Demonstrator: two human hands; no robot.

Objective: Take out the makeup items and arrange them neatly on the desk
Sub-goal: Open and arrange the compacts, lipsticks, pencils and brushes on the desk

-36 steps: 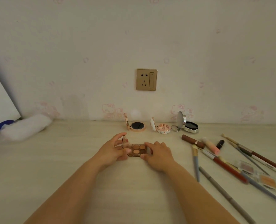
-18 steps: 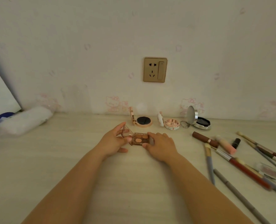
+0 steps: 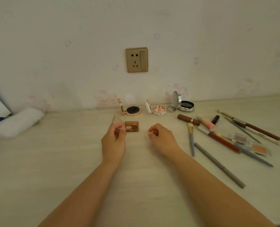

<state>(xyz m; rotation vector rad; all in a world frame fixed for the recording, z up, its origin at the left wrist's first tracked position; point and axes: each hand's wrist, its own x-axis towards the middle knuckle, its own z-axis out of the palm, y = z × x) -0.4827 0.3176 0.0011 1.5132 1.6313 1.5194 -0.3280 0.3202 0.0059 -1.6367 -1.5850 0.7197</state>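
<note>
A small eyeshadow palette [image 3: 132, 126] with several brown and orange pans lies open on the desk [image 3: 54, 161], its clear lid [image 3: 117, 120] standing up at its left side. My left hand [image 3: 114, 141] is just in front of the lid, with fingertips pinching its lower edge. My right hand [image 3: 162, 138] hovers to the right of the palette, apart from it, fingers loosely curled and holding nothing. Three open round compacts stand in a row by the wall: a peach one [image 3: 132, 111], a white one [image 3: 158, 110] and a silver one [image 3: 186, 105].
Brushes, pencils and lipsticks lie scattered at the right, among them a blue brush [image 3: 191, 138], a grey pencil [image 3: 218, 164], a brown tube [image 3: 187, 119] and two small clear palettes [image 3: 259, 148]. A white roll [image 3: 16, 122] lies at the far left. A wall socket [image 3: 136, 59] sits above.
My right hand has let go of the palette and drawn back to the right. The left hand slid back toward me, still at the lid. The camera tilted slightly.
</note>
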